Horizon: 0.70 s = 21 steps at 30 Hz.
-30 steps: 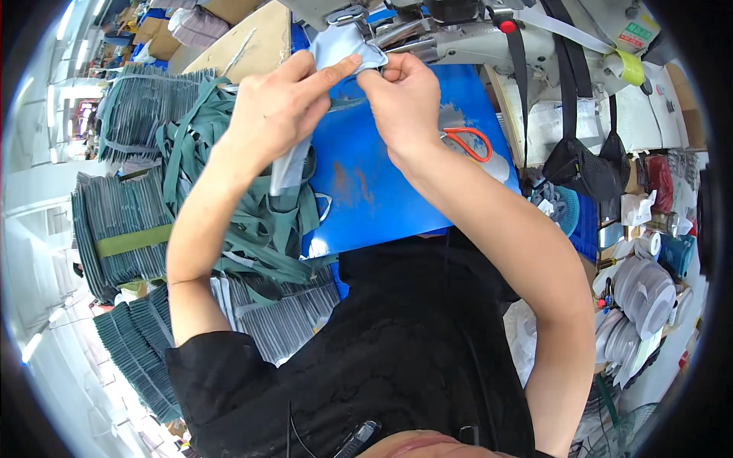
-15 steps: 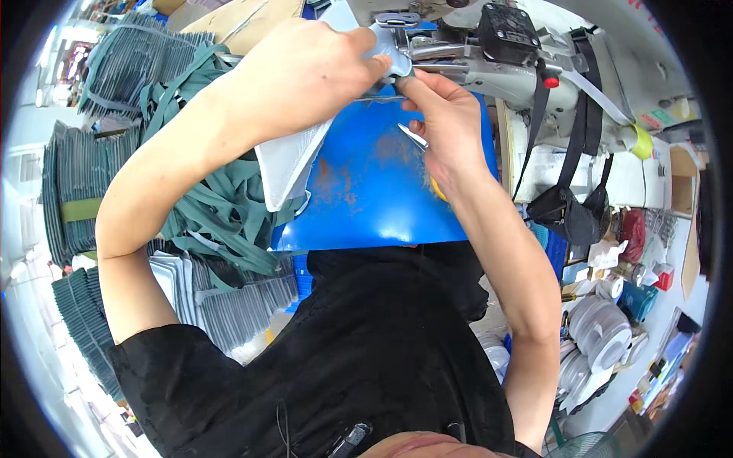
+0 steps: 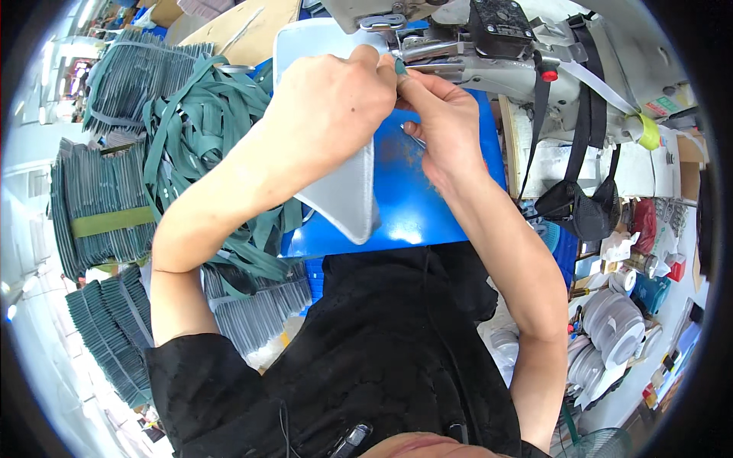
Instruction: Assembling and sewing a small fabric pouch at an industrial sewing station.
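Note:
My left hand (image 3: 336, 103) is closed on a light grey fabric panel (image 3: 341, 202), gripping it near its upper right edge. One pointed corner of the panel hangs down toward me over a blue work surface (image 3: 408, 217). Just to the right, the thumb and fingers of my right hand (image 3: 447, 126) pinch a small bit of green strip (image 3: 400, 67) at the panel's edge. The fingertips of both hands nearly meet there, below the sewing machine's metal parts (image 3: 431, 52). A thin pointed metal tool (image 3: 413, 137) sticks out from my right palm, its rest hidden by the hand.
A tangled heap of green strips (image 3: 202, 122) lies left of the blue surface. Bundled stacks of grey-green panels (image 3: 111, 217) stand farther left. Black straps with a pouch (image 3: 584, 206) hang at the right, above white reels (image 3: 611, 320). A black box (image 3: 500, 27) tops the machine.
The grey panel has swung to the right and toward me, showing more of its surface. My left hand and arm have shifted right and slightly nearer. My right hand has barely moved.

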### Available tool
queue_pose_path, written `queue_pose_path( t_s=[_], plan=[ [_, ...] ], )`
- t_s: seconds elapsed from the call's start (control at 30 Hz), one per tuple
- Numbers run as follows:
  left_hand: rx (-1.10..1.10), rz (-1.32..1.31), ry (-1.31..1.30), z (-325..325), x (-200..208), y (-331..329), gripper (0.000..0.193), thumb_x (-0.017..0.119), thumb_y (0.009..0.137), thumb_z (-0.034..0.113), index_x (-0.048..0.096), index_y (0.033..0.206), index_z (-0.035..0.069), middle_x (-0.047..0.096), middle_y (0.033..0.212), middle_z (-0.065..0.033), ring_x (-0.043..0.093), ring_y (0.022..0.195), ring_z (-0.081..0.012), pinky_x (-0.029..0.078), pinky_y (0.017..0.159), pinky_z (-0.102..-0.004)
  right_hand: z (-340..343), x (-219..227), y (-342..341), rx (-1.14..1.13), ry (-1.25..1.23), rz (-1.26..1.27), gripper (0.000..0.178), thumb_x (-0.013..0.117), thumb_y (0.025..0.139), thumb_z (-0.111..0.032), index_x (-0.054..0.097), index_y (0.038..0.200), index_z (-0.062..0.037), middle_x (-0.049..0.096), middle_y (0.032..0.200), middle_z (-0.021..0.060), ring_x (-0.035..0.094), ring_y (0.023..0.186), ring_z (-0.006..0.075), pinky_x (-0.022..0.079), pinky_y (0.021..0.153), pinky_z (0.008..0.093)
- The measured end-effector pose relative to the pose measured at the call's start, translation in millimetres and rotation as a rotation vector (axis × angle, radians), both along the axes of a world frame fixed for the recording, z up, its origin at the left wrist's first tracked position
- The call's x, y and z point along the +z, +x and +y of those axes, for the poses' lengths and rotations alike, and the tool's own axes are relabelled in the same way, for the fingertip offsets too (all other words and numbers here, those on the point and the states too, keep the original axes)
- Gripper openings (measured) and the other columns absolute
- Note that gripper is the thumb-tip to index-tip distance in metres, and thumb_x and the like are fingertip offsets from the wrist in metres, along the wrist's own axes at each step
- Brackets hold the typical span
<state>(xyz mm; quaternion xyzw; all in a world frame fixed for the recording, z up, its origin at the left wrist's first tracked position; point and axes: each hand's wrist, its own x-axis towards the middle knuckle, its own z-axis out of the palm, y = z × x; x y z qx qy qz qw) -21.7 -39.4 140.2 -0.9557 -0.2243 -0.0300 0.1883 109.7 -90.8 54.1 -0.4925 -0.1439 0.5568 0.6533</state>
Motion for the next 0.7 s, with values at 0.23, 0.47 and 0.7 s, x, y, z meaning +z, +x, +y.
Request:
queue_pose_path(
  t_s=[0.23,0.47,0.7],
  plan=[
    [0.043,-0.101,-0.066,-13.7,-19.6,20.2,0.017,0.066,0.083,0.008,0.060,0.094,-0.004,0.066,0.083,-0.0179,0.073,0.066,-0.0330,0.057,0.053,-0.0389,-7.6,-5.0,4.5,-0.004,0.043,0.031,0.023,0.077,0.090,-0.013,0.077,0.108,0.0014,0.074,0.088,0.0046,0.063,0.074,0.0076,0.044,0.058,0.0224],
    [0.304,-0.478,-0.295,-15.4,-39.1,27.6,0.026,0.065,0.092,0.017,0.053,0.106,-0.001,0.070,0.088,-0.0236,0.071,0.073,-0.0407,0.057,0.063,-0.0483,-23.4,-13.1,16.8,0.115,0.152,-0.040,0.026,0.071,0.096,-0.017,0.074,0.113,0.0023,0.075,0.092,0.0067,0.068,0.083,0.0123,0.054,0.074,0.0285],
    [0.163,-0.859,-0.584,-8.4,-68.1,2.2,0.023,0.062,0.095,0.007,0.058,0.116,-0.002,0.066,0.088,-0.0168,0.067,0.070,-0.0324,0.055,0.064,-0.0391,-44.6,-26.3,16.2,0.204,0.325,-0.751,0.036,0.066,0.100,-0.016,0.063,0.134,-0.0015,0.066,0.080,0.0000,0.056,0.070,0.0073,0.048,0.066,0.0265]
  ],
)
